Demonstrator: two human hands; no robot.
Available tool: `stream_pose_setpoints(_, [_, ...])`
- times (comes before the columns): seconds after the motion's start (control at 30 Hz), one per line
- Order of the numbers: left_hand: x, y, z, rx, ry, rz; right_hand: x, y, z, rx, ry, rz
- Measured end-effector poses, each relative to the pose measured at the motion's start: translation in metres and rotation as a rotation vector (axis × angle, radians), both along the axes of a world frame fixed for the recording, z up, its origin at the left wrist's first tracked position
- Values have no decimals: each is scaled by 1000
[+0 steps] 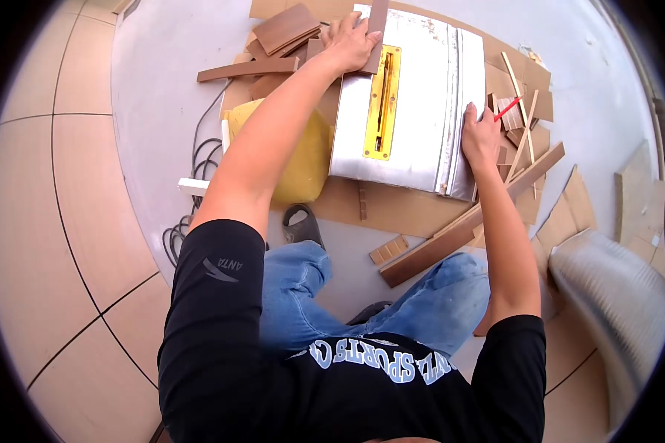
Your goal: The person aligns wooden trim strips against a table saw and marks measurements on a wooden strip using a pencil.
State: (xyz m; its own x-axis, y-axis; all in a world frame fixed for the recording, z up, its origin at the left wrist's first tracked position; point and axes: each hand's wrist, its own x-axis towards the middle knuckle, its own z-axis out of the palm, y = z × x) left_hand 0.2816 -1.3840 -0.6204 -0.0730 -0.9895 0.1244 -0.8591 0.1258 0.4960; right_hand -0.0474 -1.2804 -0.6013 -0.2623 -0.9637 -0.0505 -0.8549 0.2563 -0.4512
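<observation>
A metal-topped table saw (421, 96) with a yellow blade insert (382, 103) stands in front of me. At its far left edge my left hand (351, 43) grips a brown board (375, 37), its fingers over the board and thumb on the near side. My right hand (482, 133) rests at the saw's right edge, with a red pencil-like stick (507, 108) held in it and pointing up to the right. Part of the blade slot lies between the two hands.
Brown board offcuts (284, 29) lie left of the saw, above a yellow container (303, 159) and black cable (199, 159). Long planks (436, 251) and thin strips lie to the right on cardboard (347, 203). A silvery wrapped roll (613, 288) is at the lower right.
</observation>
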Motion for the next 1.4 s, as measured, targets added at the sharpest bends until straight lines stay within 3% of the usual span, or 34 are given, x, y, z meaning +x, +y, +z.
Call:
stream_pose_setpoints(0.13, [-2,-7,-17,-98,29,-8,6,2,10,-2,-27,9])
stream_pose_setpoints(0.17, [-1,-13,-40,-86,37,-11,6,2,10,-2,-8,8])
stream_pose_setpoints(0.23, [5,-31,-64,-413,146,-41,0,-2,2,14,-15,49])
stream_pose_setpoints(0.3, [8,-45,-73,-350,124,-94,0,2,-7,-109,29,25])
stream_pose_setpoints(0.37, [0,-34,-35,-170,216,-28,4,3,3,-29,-18,8])
stream_pose_setpoints(0.7, [-12,-32,-20,-132,108,-8,-5,-5,-8,-53,-43,87])
stream_pose_setpoints(0.8, [-15,-35,-34,-342,99,69,-3,-5,-5,-26,-45,73])
stream_pose_setpoints(0.97, [-3,-30,-15,-189,-8,-208,0,-4,-1,-22,-73,69])
stream_pose_setpoints(1.07, [-7,-31,-28,-247,73,-95,-1,-5,-1,-28,-83,76])
stream_pose_setpoints(1.4, [-9,-22,-26,-129,106,-54,2,-2,2,-41,-82,91])
